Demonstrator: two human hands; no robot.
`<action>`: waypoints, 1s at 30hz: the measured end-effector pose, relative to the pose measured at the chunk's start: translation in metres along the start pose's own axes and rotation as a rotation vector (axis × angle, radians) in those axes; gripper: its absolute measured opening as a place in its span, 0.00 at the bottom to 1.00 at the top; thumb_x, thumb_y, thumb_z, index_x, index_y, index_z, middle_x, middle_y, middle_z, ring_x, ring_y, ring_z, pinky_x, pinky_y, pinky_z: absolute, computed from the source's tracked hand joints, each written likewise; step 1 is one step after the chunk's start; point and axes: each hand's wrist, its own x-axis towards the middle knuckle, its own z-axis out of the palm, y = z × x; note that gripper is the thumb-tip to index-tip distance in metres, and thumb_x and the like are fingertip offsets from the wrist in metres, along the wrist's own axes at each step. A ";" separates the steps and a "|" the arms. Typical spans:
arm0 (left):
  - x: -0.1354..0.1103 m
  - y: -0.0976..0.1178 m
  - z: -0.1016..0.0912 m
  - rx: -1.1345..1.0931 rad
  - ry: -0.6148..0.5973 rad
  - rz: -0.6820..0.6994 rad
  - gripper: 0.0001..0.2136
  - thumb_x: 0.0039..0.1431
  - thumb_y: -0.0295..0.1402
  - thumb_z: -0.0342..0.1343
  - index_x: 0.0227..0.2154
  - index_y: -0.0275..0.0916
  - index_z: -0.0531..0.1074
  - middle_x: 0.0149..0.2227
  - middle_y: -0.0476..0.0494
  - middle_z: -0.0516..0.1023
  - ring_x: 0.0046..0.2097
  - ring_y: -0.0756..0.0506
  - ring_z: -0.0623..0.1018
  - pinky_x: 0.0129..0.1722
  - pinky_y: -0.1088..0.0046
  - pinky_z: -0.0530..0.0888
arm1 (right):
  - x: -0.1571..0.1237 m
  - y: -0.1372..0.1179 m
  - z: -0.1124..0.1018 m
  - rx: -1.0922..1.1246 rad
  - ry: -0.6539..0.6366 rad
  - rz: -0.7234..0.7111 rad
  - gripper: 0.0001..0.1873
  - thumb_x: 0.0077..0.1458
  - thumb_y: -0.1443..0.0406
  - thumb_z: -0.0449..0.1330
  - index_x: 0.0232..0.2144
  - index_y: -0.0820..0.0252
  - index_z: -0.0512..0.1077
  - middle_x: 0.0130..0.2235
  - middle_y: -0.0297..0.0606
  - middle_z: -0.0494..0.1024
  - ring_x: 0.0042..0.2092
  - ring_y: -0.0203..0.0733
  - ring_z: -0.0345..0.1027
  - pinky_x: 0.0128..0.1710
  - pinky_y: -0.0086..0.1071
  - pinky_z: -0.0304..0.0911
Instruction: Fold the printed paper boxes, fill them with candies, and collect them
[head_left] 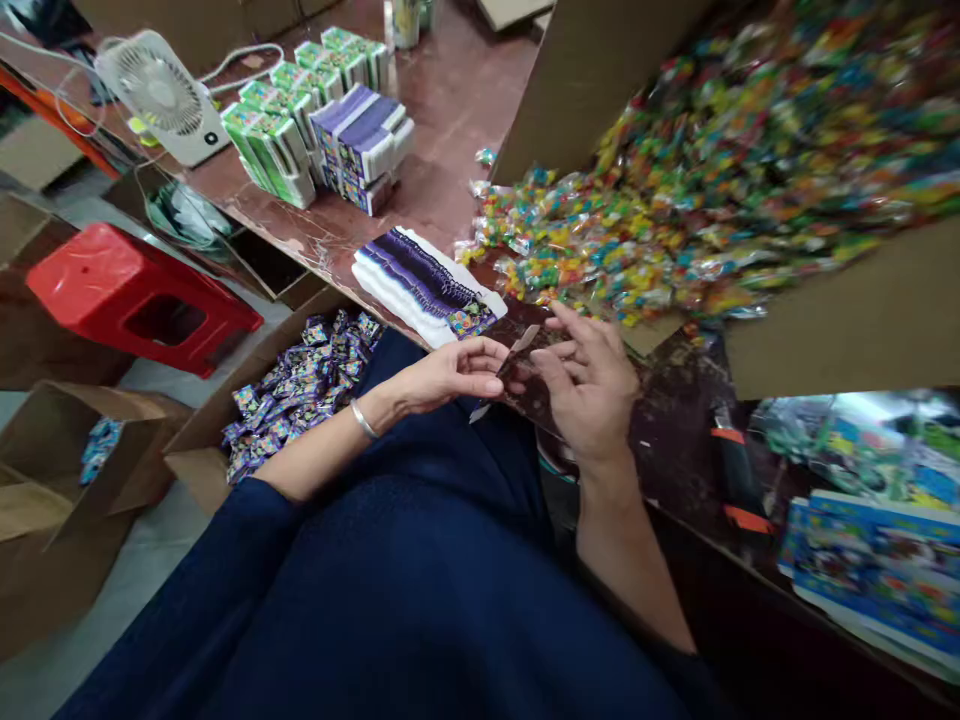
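My left hand [454, 372] and my right hand [592, 385] meet over my lap at the table's edge. Both pinch a small flat piece of card or wrapper [517, 345] between fingers and thumbs; I cannot make out its print. Just beyond my left hand lies a fanned stack of flat purple-and-white box blanks [420, 280]. Past my right hand spreads a big heap of colourful wrapped candies [675, 200] spilling from a cardboard box [585, 70].
Stacks of green boxes [274, 140] and purple boxes [364, 145] stand on the brown table [457, 90] beside a small white fan [161, 95]. An open carton of purple packets [300, 390], a red stool [131, 295] and printed sheets [877, 560] surround me.
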 end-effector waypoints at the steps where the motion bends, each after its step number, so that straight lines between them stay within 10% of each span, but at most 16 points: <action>1: 0.000 -0.001 0.000 0.006 0.013 0.003 0.28 0.41 0.39 0.81 0.44 0.35 0.80 0.44 0.36 0.86 0.45 0.45 0.85 0.51 0.69 0.78 | -0.005 -0.001 0.000 -0.019 -0.031 -0.022 0.23 0.65 0.56 0.64 0.61 0.46 0.76 0.45 0.38 0.75 0.34 0.36 0.71 0.35 0.33 0.72; 10: -0.006 -0.002 0.003 0.256 -0.069 -0.089 0.26 0.45 0.43 0.78 0.45 0.35 0.82 0.38 0.42 0.84 0.39 0.49 0.81 0.43 0.73 0.77 | -0.018 0.000 -0.009 0.340 -0.346 0.265 0.18 0.58 0.48 0.69 0.34 0.55 0.74 0.26 0.29 0.71 0.24 0.33 0.63 0.24 0.29 0.63; 17: -0.002 -0.015 0.004 0.348 0.197 0.207 0.21 0.54 0.48 0.72 0.39 0.34 0.81 0.34 0.47 0.80 0.33 0.52 0.76 0.36 0.75 0.74 | -0.027 0.001 0.008 0.397 -0.023 0.340 0.25 0.52 0.52 0.75 0.49 0.52 0.75 0.37 0.33 0.79 0.35 0.38 0.76 0.34 0.30 0.73; 25: 0.007 -0.046 0.011 0.423 0.542 0.560 0.21 0.53 0.43 0.74 0.45 0.39 0.77 0.34 0.50 0.77 0.33 0.52 0.77 0.37 0.76 0.77 | -0.045 0.009 0.041 0.303 0.145 0.430 0.13 0.61 0.52 0.66 0.39 0.55 0.79 0.32 0.32 0.81 0.31 0.39 0.75 0.35 0.33 0.73; 30: 0.006 -0.047 0.001 0.525 0.388 0.565 0.31 0.57 0.40 0.71 0.61 0.45 0.69 0.45 0.47 0.78 0.32 0.54 0.76 0.34 0.77 0.77 | -0.039 0.011 0.048 0.278 0.233 0.329 0.23 0.60 0.52 0.67 0.54 0.52 0.77 0.40 0.36 0.82 0.36 0.40 0.77 0.38 0.35 0.74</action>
